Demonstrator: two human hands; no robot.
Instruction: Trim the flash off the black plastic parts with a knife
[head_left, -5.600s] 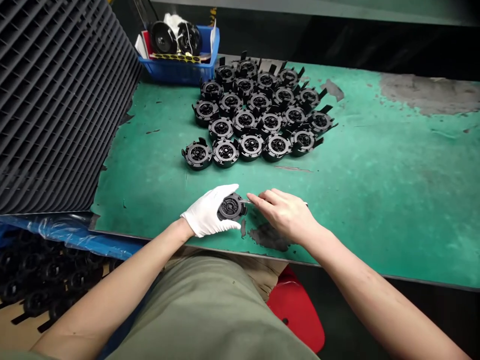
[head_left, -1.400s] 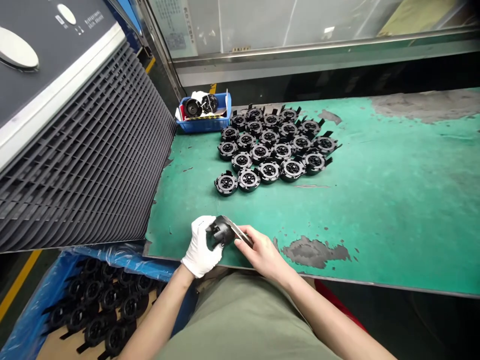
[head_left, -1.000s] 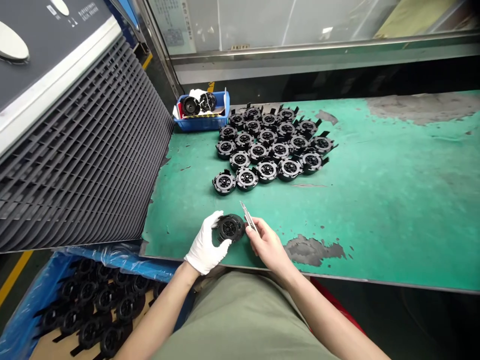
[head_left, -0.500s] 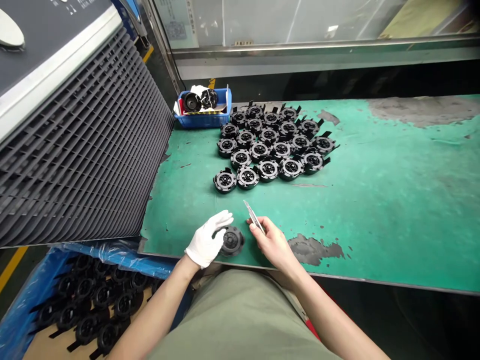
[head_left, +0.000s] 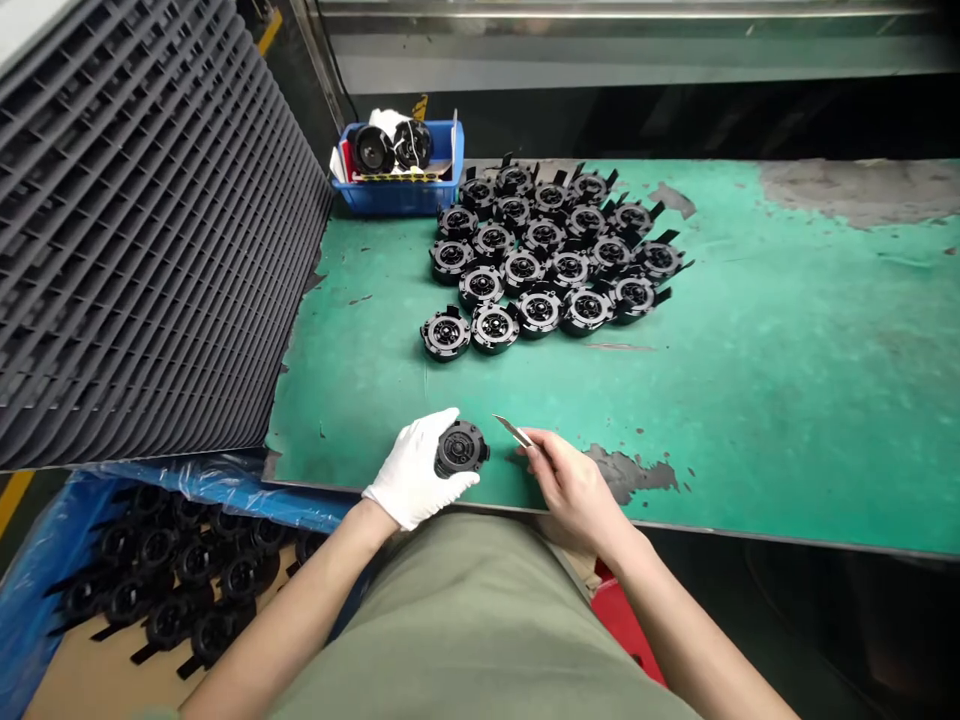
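My left hand (head_left: 417, 474), in a white glove, grips a round black plastic part (head_left: 461, 447) from its left side, thumb near the lower edge and fingers round the top. The part's flat ribbed face looks up, just above or on the near edge of the green table. My bare right hand (head_left: 571, 484) is closed round a utility knife (head_left: 514, 432). Its blade points up and left, a short way right of the part and apart from it. Farther back, rows of similar black round parts (head_left: 540, 311) lie on the table, several with tabs sticking out.
A blue bin (head_left: 401, 200) with black parts and white cloth stands at the back left. Stacked grey grid trays (head_left: 150, 250) rise on the left. Below them, a plastic-lined blue crate (head_left: 225, 492) holds more black parts. The green table (head_left: 787, 400) has worn grey patches.
My left hand has closed round the black part, which has turned its face more clearly upward. The knife has swung flatter, its tip farther left relative to my right hand. The view has tilted down.
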